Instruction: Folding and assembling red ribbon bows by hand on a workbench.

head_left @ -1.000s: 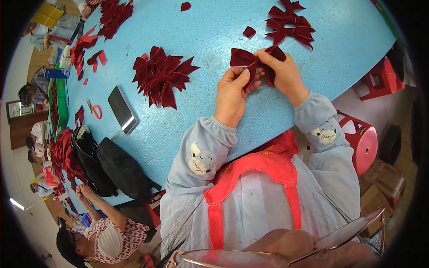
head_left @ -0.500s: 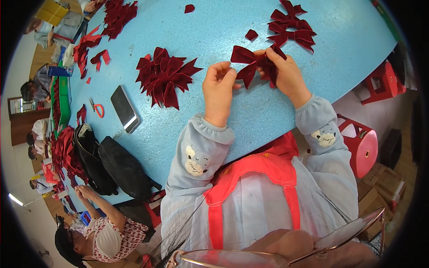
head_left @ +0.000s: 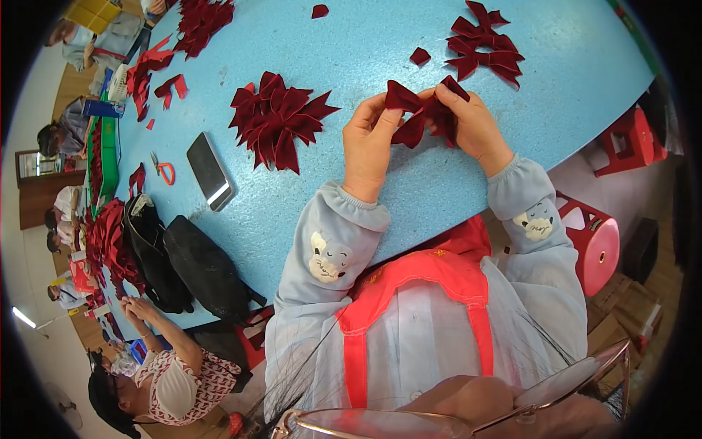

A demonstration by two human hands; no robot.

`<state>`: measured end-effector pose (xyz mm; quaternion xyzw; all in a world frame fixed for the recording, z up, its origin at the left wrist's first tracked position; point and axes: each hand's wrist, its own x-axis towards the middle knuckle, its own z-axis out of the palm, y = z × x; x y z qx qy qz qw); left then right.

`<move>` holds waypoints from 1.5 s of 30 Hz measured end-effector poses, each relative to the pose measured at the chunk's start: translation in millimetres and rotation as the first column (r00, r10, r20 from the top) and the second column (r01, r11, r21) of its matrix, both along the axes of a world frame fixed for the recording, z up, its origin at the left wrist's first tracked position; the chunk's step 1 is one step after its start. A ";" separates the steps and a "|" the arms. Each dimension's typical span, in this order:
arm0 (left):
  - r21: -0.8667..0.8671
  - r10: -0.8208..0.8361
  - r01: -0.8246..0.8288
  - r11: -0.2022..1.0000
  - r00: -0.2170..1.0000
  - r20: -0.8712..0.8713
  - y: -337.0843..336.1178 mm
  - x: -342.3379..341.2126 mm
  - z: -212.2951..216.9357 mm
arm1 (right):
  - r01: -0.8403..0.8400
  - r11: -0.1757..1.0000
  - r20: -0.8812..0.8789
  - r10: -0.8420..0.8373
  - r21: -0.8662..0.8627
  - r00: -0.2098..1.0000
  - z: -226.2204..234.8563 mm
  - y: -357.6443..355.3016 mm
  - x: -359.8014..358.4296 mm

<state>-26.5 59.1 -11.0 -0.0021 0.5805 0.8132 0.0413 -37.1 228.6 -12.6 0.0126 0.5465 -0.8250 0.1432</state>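
Between my hands, over the blue table (head_left: pixel 409 197), is a dark red velvet bow (head_left: pixel 411 130). My left hand (head_left: pixel 368 143) pinches its left loop between thumb and fingers. My right hand (head_left: pixel 474 128) grips the bow's right side, thumb on top; part of the fabric is hidden behind its fingers. Left of my hands lies a heaped pile of matching bows (head_left: pixel 278 121). Beyond my right hand sits a row of more bows (head_left: pixel 484 45), with a small red fabric scrap (head_left: pixel 420 56) beside it.
A phone (head_left: pixel 210 172), orange-handled scissors (head_left: pixel 165 170) and black bags (head_left: pixel 201 267) lie to the left. A co-worker (head_left: pixel 172 373) sits at the lower left. Red fabric (head_left: pixel 110 245) is heaped along the left edge. Red stools (head_left: pixel 596 245) stand right of the table.
My left hand, previously just beside the bow, has moved right and closed on its left loop. My right hand keeps its hold. The view has shifted slightly.
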 end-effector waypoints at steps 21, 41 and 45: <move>0.223 -0.154 0.079 0.972 0.926 0.344 12.3 -3.8 5.7 | 0.039 0.946 -0.275 0.054 0.321 0.960 7.6 -7.0 9.4; 0.341 -0.326 0.215 0.915 0.893 0.311 16.5 -3.5 -3.7 | 0.103 0.946 -0.195 -0.043 0.308 0.980 18.2 -1.5 10.1; -0.419 0.046 -0.317 0.851 0.839 -0.542 24.1 -1.9 -5.6 | 0.085 0.959 -0.134 -0.049 0.272 0.990 13.1 -1.3 7.3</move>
